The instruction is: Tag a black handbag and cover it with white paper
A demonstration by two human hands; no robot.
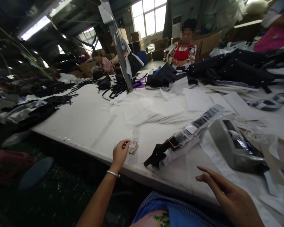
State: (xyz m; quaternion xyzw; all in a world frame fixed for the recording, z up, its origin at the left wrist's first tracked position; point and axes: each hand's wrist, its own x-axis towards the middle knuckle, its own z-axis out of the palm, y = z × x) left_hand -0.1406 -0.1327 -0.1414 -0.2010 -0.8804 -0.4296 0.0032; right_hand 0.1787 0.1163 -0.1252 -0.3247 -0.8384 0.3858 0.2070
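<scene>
The left hand (119, 153) pinches a small bundle of pale paper tags (133, 145) at the near edge of the white worktable (90, 119), fingertips closed on it as if to lift it off the surface. The right hand (229, 195) hovers empty, fingers spread, below a black strap in a clear plastic sleeve (180, 140) that leans on a grey tape dispenser (234, 146).

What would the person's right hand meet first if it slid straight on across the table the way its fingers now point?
The right hand points up and to the left over bare white table. Going straight on, it would probably first meet the black strap end of the plastic-wrapped item, though depth is hard to judge.
</scene>
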